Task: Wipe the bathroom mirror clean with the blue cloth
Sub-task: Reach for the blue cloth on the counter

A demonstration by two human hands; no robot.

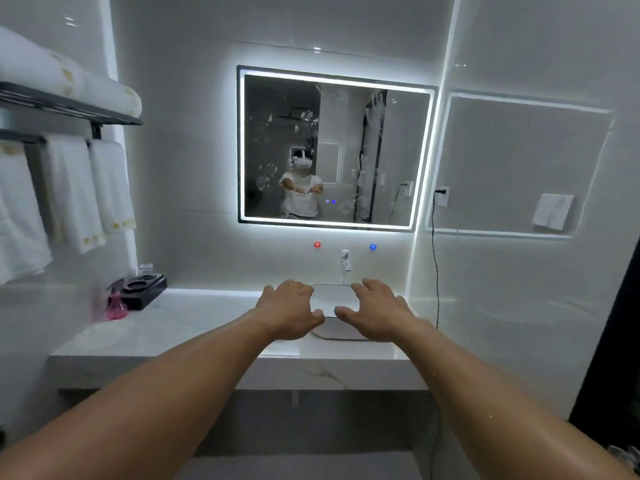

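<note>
The lit bathroom mirror [391,150] hangs on the wall ahead, above the basin, with white smears and splashes across its glass. Both my arms stretch forward, palms down, well below the mirror. My left hand [289,308] hovers over the left side of the white basin [334,296], its fingers relaxed and holding nothing. Over the basin's right side, my right hand [375,308] is likewise spread and empty. No blue cloth is in view.
A chrome tap [344,265] stands behind the basin on a marble counter [194,323]. A pink spray bottle [117,306] and a black tray [145,287] sit at the counter's left. White towels [69,192] hang on a left rack. A black cable [434,271] drops from a socket.
</note>
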